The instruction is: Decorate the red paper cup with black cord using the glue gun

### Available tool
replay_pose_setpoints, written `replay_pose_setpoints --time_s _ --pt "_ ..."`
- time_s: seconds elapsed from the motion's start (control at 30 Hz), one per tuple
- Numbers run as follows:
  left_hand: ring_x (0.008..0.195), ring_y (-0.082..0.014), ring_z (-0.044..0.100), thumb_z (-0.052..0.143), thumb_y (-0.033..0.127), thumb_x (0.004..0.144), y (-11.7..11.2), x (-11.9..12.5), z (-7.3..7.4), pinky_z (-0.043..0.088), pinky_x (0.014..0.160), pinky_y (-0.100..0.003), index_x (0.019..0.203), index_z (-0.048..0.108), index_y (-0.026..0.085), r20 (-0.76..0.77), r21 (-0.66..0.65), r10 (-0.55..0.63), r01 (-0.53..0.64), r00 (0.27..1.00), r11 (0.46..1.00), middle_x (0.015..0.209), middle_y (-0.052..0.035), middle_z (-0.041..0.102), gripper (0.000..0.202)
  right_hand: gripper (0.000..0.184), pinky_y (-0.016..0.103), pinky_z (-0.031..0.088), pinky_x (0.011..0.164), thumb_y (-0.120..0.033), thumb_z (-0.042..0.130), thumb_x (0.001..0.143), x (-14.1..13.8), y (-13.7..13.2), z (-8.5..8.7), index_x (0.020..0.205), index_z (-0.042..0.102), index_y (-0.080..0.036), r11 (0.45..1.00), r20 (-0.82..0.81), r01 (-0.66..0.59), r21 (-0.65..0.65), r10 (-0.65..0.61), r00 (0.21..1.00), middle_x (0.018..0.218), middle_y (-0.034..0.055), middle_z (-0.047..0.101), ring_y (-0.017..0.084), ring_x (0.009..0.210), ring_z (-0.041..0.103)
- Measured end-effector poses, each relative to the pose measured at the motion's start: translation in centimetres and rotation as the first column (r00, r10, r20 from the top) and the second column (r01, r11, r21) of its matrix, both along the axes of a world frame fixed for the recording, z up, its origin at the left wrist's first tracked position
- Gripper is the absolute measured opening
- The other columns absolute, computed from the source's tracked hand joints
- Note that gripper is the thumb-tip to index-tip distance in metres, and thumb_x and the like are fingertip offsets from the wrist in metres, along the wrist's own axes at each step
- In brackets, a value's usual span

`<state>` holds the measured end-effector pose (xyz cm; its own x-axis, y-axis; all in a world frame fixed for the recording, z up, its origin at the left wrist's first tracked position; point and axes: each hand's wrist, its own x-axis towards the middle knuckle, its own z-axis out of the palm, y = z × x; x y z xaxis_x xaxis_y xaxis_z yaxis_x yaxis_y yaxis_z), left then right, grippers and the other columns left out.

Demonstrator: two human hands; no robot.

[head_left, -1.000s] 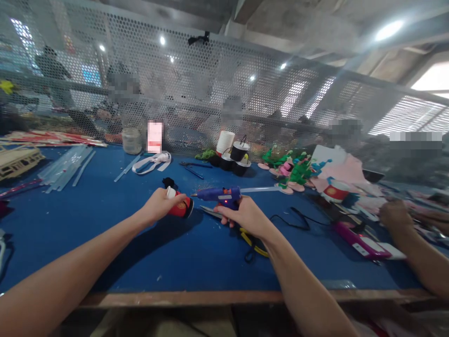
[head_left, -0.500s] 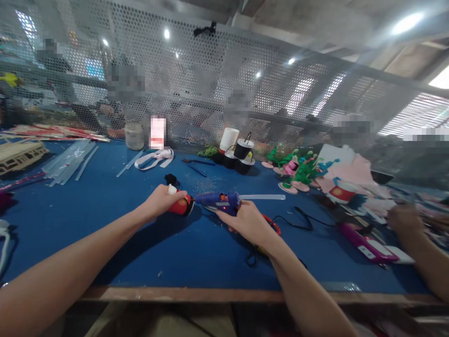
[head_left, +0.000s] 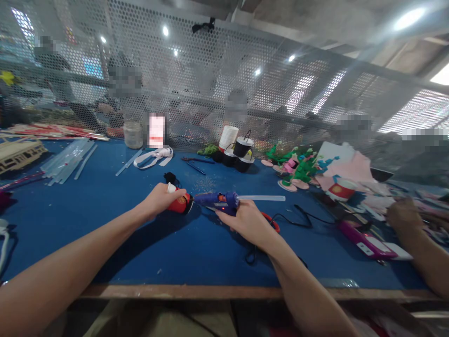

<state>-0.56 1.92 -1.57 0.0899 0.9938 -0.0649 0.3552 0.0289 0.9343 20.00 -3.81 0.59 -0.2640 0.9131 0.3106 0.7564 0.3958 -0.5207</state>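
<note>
Cup (head_left: 180, 204) is tilting above the table (head_left: 147, 257), between its near and far edges; left hand (head_left: 159, 200) is grasping it. Right hand (head_left: 249, 220) is gripping a glue gun (head_left: 215, 199), nozzle pointing at the cup's dark end; contact, cannot tell. Toward the far edge, glue sticks (head_left: 68, 161) are lying left, pots (head_left: 242, 149) standing farther right.

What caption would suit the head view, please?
Right hand aims a blue plastic glue gun at the red paper cup in left hand.
</note>
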Motion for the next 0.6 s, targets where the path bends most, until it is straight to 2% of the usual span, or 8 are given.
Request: replay_pose_setpoints --time_s 0.27,0.43,0.6 --pt "0.045 -0.0072 0.029 0.06 0.047 0.054 -0.16 0.09 0.22 0.017 0.046 -0.024 0.048 0.044 0.016 -0.008 -0.025 -0.001 0.0 1.0 1.0 0.045 0.0052 0.036 0.035 0.025 0.024 0.039 0.05 -0.024 0.049 0.072 -0.06 -0.18 0.07 0.049 0.041 -0.02 0.999 -0.013 -0.005 -0.05 0.005 1.0 0.044 -0.0017 0.049 0.015 0.052 0.054" --pt "0.044 -0.0072 0.029 0.061 0.045 0.053 -0.1 0.08 0.18 0.017 0.046 -0.024 0.048 0.045 0.016 0.007 -0.017 0.001 -0.001 1.0 1.0 0.043 0.0053 0.036 0.034 0.023 0.023 0.035 0.048 -0.023 0.048 0.072 0.03 -0.09 -0.16 0.05 0.041 -0.02 0.996 0.013 -0.021 -0.081 0.022 1.0 0.043 -0.0026 0.046 0.013 0.046 0.049" --pt "0.045 -0.0075 0.031 0.061 0.045 0.054 -0.04 0.01 0.01 0.018 0.046 -0.024 0.049 0.047 0.015 0.022 -0.022 -0.002 0.002 1.0 1.0 0.045 0.0045 0.039 0.034 0.026 0.022 0.032 0.045 -0.025 0.048 0.072 0.04 -0.1 -0.42 0.048 0.037 -0.02 0.999 0.014 -0.025 -0.029 0.026 1.0 0.041 -0.0037 0.041 0.011 0.044 0.043"
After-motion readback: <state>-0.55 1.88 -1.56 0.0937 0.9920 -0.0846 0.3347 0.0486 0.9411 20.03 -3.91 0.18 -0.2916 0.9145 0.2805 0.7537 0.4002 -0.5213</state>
